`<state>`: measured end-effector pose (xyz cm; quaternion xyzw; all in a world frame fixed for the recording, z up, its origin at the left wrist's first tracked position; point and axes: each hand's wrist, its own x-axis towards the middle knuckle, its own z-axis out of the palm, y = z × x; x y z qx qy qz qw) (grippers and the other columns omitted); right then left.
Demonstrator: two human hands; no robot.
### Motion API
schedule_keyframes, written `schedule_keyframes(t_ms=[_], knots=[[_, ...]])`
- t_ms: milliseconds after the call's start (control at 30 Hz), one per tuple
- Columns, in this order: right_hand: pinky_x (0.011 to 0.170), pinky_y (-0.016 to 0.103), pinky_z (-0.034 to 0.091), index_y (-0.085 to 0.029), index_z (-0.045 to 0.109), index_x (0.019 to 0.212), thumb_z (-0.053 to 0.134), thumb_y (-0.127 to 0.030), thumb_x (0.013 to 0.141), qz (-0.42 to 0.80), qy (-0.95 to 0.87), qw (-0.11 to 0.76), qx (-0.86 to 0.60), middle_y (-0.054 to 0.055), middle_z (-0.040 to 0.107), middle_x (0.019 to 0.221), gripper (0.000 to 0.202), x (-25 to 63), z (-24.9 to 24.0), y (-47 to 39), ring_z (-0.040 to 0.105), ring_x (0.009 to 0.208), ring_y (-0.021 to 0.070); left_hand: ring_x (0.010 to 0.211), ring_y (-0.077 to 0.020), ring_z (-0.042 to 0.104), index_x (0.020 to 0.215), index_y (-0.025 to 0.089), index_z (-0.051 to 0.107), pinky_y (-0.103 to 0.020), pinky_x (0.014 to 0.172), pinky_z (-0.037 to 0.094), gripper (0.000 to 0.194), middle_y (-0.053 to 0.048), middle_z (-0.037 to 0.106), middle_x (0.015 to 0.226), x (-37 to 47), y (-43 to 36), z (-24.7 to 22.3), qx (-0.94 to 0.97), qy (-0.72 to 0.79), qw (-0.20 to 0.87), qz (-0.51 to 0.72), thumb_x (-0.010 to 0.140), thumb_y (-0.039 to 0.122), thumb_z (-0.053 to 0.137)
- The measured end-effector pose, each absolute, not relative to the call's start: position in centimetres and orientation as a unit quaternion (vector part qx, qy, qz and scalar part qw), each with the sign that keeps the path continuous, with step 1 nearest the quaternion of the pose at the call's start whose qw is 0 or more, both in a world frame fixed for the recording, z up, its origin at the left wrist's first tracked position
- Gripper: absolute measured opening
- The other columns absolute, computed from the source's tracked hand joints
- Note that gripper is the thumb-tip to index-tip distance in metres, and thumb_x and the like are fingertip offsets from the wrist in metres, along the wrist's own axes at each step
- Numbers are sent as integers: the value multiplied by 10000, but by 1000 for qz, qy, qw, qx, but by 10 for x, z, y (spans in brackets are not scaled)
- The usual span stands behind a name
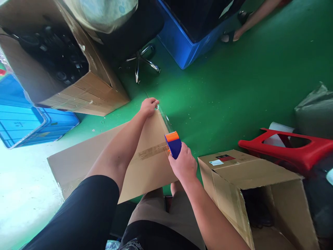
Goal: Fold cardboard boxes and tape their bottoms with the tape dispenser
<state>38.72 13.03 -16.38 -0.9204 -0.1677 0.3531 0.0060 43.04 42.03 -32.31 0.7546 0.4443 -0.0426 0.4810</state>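
Observation:
A large cardboard box (148,139) lies in front of my legs, with a strip of brown tape across its face. At the box's far corner, my left hand (149,107) has its fingers curled on the edge and the end of some clear tape (165,116). That tape runs along the right edge to a blue and orange tape dispenser (173,144). My right hand (184,162) is wrapped round the dispenser, which rests against the box's right edge.
An open box (109,93) of dark items stands upper left beside a blue crate (59,119). Another open box (234,170) and a red stool (283,147) are at right. A person's foot (230,36) shows near a blue bin (187,48).

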Motion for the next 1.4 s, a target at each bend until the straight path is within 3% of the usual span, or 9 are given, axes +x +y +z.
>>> schedule_keyframes(t_ms=[133,633,900,1167,1400], knots=[[880,363,560,-107,436,1576,650,-379,1000,350,-174,13,-920,185,714,1299,671,387,-165,129,752,1129,305,782,-184,651,876,236,773,-276,762,507,211,-18,736,761,427,422,-322,738,457,495,-30,986,358,640],[924,375,561,-99,425,1590,647,-392,1005,356,-160,11,-921,188,717,1270,691,387,-164,125,740,1187,324,765,-176,624,804,230,740,-279,767,460,224,-7,703,724,430,417,-320,769,431,469,-61,985,313,636],[918,371,560,-110,438,1581,639,-397,1013,354,-164,7,-921,179,723,1254,668,386,-164,125,747,1171,318,780,-184,626,893,232,777,-280,765,468,236,-11,689,743,426,417,-320,757,440,480,-44,982,375,611],[922,369,558,-100,430,1586,641,-390,1014,355,-161,0,-921,178,726,1236,675,386,-163,125,743,1186,320,810,-188,642,827,243,776,-275,800,479,197,-11,698,722,427,416,-323,765,443,461,-72,959,346,673],[908,369,563,-101,436,1578,632,-390,1013,350,-164,1,-922,174,731,1215,664,385,-163,124,752,1149,312,837,-208,675,792,223,801,-288,816,525,242,-33,702,702,429,417,-327,751,455,470,-93,916,424,753]])
